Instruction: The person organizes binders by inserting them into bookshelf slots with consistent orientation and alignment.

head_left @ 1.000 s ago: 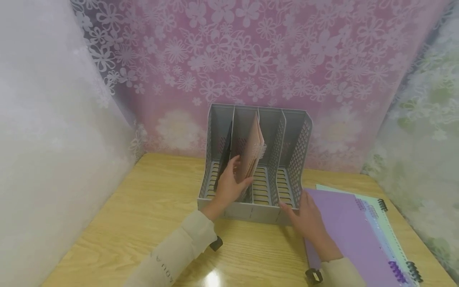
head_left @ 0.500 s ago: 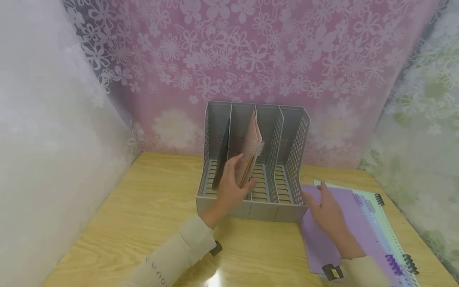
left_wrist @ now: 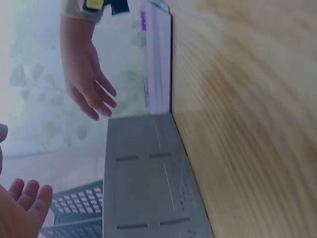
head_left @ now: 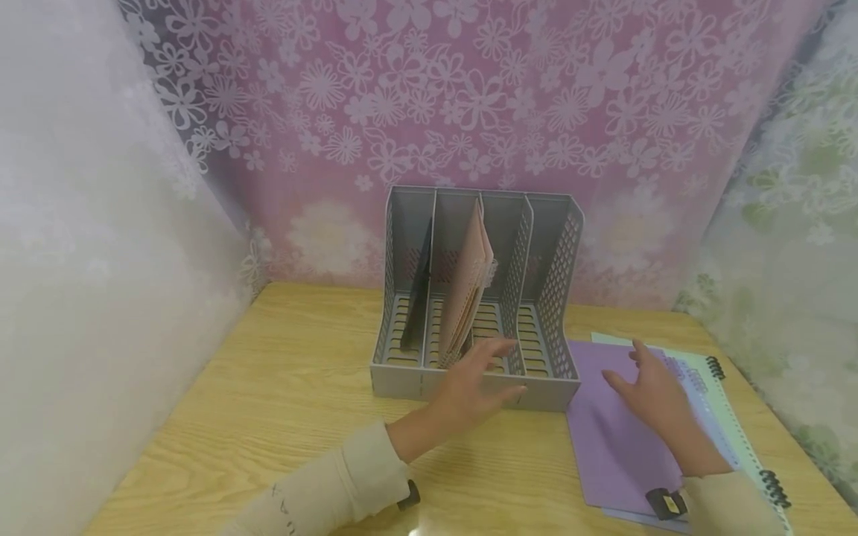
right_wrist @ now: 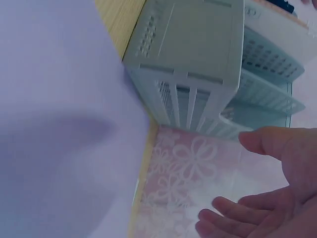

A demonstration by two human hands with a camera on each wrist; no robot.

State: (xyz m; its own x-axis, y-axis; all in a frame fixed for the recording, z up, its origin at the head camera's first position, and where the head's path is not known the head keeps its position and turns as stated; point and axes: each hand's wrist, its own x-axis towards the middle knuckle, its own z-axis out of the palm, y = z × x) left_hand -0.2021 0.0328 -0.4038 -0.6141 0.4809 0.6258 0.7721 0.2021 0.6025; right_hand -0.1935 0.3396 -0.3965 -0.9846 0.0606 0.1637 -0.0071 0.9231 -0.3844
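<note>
Rack: I am watching one grey rack (head_left: 402,383) standing upright on the wooden table (head_left: 268,402), its four compartments facing six o'clock.
Compartments: one dark folder (head_left: 418,298) is leaning in the first from nine o'clock; a pink notebook bundle (head_left: 461,298) is tilting in the second, its count being unclear to me.
Stack: three are lying at the rack's four o'clock: purple notebook (head_left: 603,447) uppermost, then blue notebook (head_left: 702,409) and green notebook (head_left: 724,413).
Left hand (head_left: 462,394): hovering at the rack's six o'clock, thumb and fingers standing apart.
Right hand (head_left: 653,398): hovering above the purple notebook, thumb and fingers standing apart.
</note>
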